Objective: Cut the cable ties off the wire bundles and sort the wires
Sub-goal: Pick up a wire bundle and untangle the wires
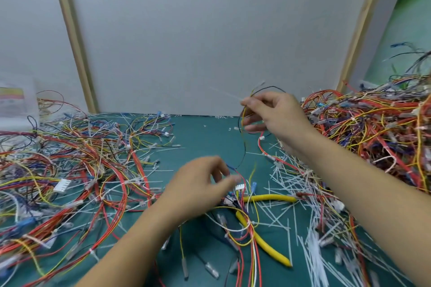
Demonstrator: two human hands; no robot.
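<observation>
**A:** Where was the right hand?

**B:** Raised over the far middle of the green mat. Thumb and forefinger pinched the yellow and black wires, which trailed down toward the left hand. A white cable tie stuck out leftward from the same pinch.

**A:** And the left hand's grip?

**B:** Too blurred. Its fingers were curled beside a white connector, but I could not tell whether they held anything.

**A:** The cutters?

**B:** The yellow-handled cutters lay on the mat just right of the left hand, partly under loose wiring.

**A:** The sorted piles?

**B:** The left wire heap sprawled flat. The right wire heap stood higher, with cut ties scattered on its near side.
</observation>
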